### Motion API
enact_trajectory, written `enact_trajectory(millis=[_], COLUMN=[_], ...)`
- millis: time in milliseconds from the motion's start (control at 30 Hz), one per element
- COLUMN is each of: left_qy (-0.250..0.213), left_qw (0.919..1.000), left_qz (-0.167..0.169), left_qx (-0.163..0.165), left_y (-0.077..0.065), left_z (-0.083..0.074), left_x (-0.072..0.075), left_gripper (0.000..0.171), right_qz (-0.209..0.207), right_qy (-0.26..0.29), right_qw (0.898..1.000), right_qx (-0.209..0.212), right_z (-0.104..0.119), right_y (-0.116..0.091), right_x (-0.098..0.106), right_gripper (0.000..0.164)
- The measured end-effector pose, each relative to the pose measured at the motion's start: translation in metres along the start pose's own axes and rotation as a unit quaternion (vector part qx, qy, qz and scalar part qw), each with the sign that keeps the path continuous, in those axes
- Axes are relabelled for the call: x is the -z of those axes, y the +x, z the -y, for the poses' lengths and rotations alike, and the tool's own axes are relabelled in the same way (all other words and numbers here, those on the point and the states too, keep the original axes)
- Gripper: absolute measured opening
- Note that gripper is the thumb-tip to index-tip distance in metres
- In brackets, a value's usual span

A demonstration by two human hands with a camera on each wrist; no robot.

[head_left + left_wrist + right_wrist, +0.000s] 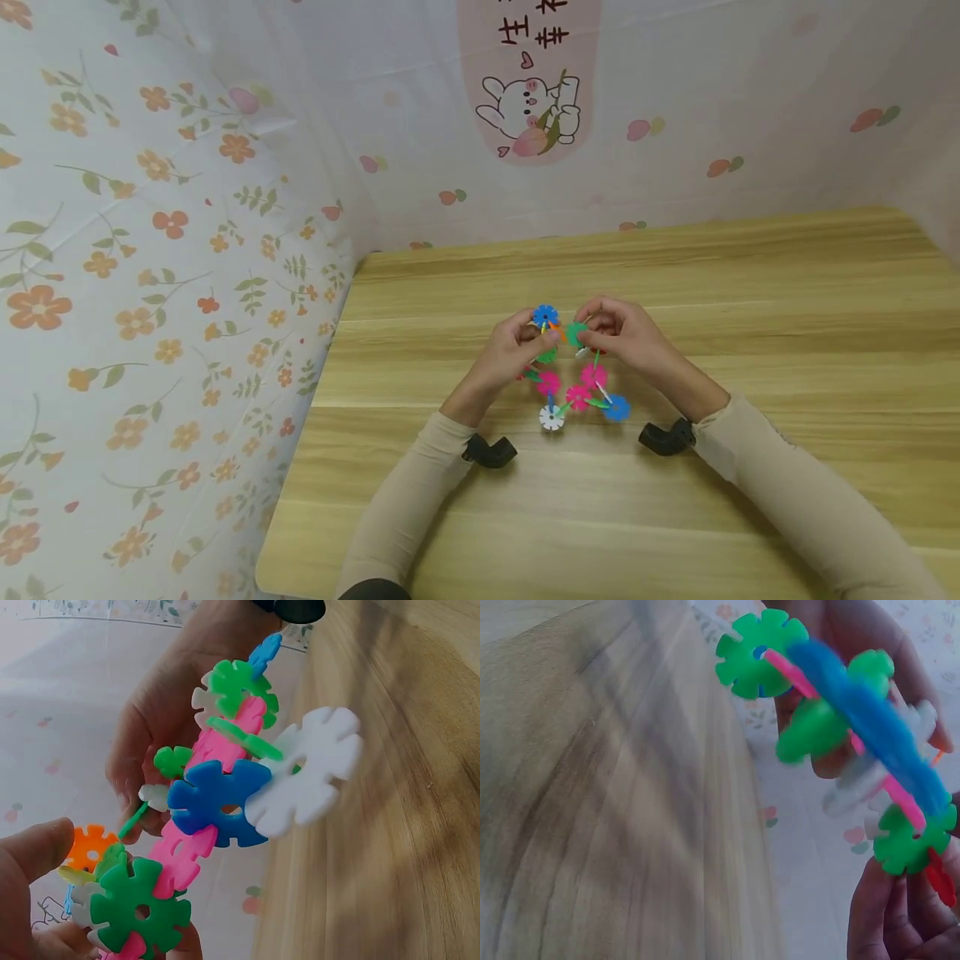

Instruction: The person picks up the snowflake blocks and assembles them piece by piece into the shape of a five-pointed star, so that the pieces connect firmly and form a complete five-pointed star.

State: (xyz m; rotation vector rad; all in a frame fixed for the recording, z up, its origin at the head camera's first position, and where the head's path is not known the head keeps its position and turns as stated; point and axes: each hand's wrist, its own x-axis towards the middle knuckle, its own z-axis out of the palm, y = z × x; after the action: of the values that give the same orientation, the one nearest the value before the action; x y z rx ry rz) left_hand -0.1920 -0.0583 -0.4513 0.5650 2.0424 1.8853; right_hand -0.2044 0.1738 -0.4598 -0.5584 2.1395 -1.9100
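Both hands hold up a ring-like chain of interlocking plastic snowflake discs above the table, its lower part hanging between them. In the head view, my left hand [513,354] pinches the chain's left side, by an orange disc [91,848] and a blue disc [545,316]. My right hand [630,340] pinches a green disc [576,334] between thumb and fingers, close to the left fingertips. Pink discs [577,397], a white disc [552,417] and another blue disc [617,408] hang below. Whether the two upper ends are joined I cannot tell.
The pieces are held over a wood-grain table [750,333]. A flower-print cloth [172,292] hangs along the left side, and a pale cloth with a rabbit drawing [675,100] hangs behind. Black curved mounts [491,452] sit at both wrists.
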Motion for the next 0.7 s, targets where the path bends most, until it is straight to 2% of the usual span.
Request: enact_trajectory(millis=[200, 300, 533, 700], left_qy=[0.008, 0.01, 0.01, 0.004], left_qw=[0.9998, 0.9997, 0.9998, 0.9999], left_qz=[-0.012, -0.015, -0.013, -0.01], left_qx=[0.011, 0.015, 0.012, 0.002], left_y=[0.001, 0.001, -0.001, -0.001], left_z=[-0.002, -0.003, -0.003, -0.003], left_x=[0.0, -0.001, -0.003, -0.002], left_gripper=[0.027, 0.028, 0.025, 0.033], right_qz=[0.014, 0.011, -0.011, -0.026], right_qy=[-0.012, -0.013, -0.015, -0.006], right_qw=[1.0, 1.0, 1.0, 1.0], right_qx=[0.011, 0.012, 0.0, 0.002], right_z=[0.003, 0.004, 0.004, 0.005], right_y=[-0.005, -0.006, -0.009, -0.011], right_x=[-0.003, -0.005, -0.006, -0.007], right_gripper=[0.023, 0.022, 0.024, 0.021])
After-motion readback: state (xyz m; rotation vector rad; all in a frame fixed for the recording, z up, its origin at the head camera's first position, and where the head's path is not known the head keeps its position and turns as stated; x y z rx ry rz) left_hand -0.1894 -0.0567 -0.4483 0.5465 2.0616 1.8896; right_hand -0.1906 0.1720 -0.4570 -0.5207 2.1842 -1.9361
